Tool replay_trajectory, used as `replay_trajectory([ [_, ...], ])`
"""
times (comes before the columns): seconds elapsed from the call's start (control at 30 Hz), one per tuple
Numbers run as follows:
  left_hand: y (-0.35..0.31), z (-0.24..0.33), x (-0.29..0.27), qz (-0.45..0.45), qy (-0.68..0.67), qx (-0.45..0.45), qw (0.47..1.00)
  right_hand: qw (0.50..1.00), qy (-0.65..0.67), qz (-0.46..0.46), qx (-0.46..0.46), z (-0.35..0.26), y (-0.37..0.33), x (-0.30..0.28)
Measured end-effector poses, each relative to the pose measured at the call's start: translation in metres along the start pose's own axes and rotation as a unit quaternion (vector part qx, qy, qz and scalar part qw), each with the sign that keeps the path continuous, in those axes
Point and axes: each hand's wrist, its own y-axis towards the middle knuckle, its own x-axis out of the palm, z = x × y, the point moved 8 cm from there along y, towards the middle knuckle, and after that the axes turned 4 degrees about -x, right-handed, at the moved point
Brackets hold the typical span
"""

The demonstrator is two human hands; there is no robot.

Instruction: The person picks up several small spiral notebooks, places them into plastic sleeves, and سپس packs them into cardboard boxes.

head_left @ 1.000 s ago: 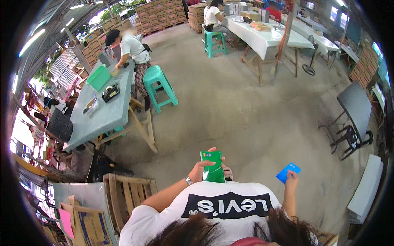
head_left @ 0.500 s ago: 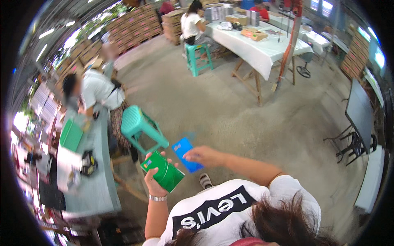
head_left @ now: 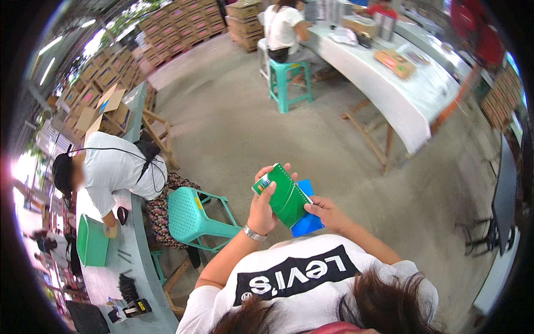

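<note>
A green spiral notebook is gripped in my left hand, thumb across its cover and fingertips showing past its far edge. Its wire binding runs down the right side. Behind it, partly covered, sits a blue notebook. My right hand closes on the blue one, its thumb touching the green notebook's lower right corner. Both notebooks are held in the air in front of my chest, tilted. The fingers beneath the blue cover are hidden.
A teal stool stands at left beside a co-worker leaning over a long table. On it are a green bin and a black device. Farther off are another stool, a white-covered table and stacked cartons.
The two notebooks have come together, the blue one now behind the green. Both hands have shifted right in the picture. The co-worker at left bends lower over the table.
</note>
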Motion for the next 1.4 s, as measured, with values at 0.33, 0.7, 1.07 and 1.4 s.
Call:
replay_trajectory([
  [0.33, 0.192, 0.193, -0.19, 0.068, 0.034, -0.015, 0.997, 0.864, -0.378, -0.328, -0.053, -0.134, 0.402, 0.017],
  [0.7, 0.492, 0.31, -0.36, 0.032, 0.029, -0.202, 0.978, 0.933, -0.24, -0.248, 0.102, -0.142, 0.756, -0.01],
  [1.07, 0.756, 0.491, -0.567, 0.112, -0.043, -0.179, 0.977, 0.908, -0.352, -0.225, 0.025, -0.196, 1.126, 0.006],
  [1.4, 0.877, 0.745, -0.733, 0.303, -0.106, 0.029, 0.947, 0.787, -0.359, -0.5, -0.037, -0.236, 1.518, 0.196],
])
